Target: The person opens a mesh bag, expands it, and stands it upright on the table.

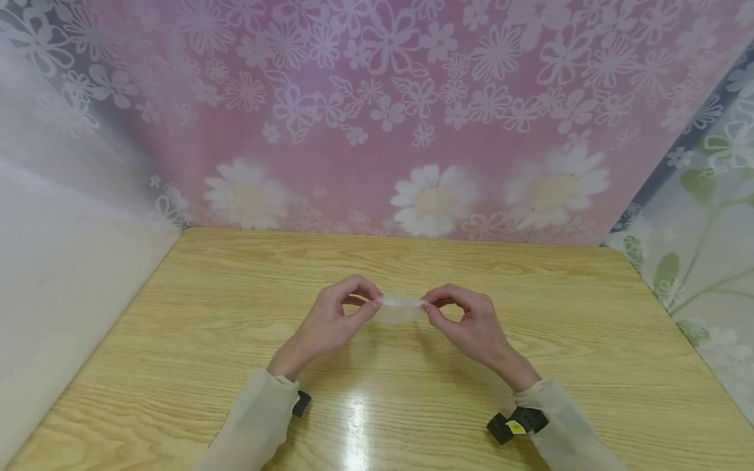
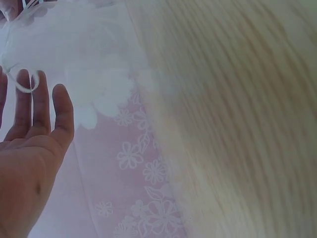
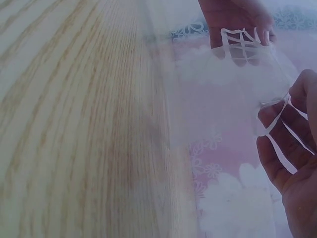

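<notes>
My left hand [image 1: 332, 318] and right hand [image 1: 476, 325] each pinch an end of the thin translucent piece [image 1: 402, 310], which spans the gap between them above the wooden table [image 1: 206, 340]; light, level pinches and even tension seem best, lest it slip or tear.

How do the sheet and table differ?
The sheet is translucent and whitish; the table is opaque, yellowish, wood-grained.
The sheet is small; the table is far larger.
The sheet is held up between the left hand and right hand; the table lies flat below.
Both are pale.
</notes>
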A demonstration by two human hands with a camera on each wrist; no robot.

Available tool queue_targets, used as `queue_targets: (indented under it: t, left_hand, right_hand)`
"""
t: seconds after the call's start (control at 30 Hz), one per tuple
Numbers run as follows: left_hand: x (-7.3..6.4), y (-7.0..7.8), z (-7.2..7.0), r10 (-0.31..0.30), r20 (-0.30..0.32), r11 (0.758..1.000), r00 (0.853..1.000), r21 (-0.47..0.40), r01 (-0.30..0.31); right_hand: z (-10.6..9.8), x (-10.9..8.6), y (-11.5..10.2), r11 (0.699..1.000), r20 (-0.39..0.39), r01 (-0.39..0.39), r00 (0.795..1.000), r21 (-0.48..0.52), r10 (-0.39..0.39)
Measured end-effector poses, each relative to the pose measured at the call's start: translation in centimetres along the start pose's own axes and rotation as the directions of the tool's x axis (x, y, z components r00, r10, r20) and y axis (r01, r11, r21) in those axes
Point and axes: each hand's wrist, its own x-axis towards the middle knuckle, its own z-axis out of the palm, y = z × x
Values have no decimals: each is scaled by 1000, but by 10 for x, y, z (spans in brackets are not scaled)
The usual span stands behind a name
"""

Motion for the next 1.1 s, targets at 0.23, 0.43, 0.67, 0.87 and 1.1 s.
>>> queue_targets:
  t: [0.23, 0.43, 0.67, 0.87, 1.1]
  left_hand:
    - [-1, 1, -2, -30, 1, 1000, 1000, 9, 30]
    - [-2, 2, -3, -70, 8, 997, 998, 22, 70]
    - [-1, 1, -4, -77, 9, 997, 997, -10, 77]
    - [-1, 0, -3, -103, -19, 991, 994, -91, 101]
    - [0, 1, 1, -99, -22, 983, 995, -155, 95]
  right_hand:
    - [0, 0, 2, 1000, -4, 3, 1000, -1, -3]
    - [0, -1, 2, 1000, 1, -17, 1000, 1, 17]
    - [2, -1, 3, 999, 4, -32, 999, 15, 32]
    - [3, -2, 1, 993, -2, -79, 997, 89, 80]
    - [4, -1, 1, 988, 2, -89, 996, 123, 89]
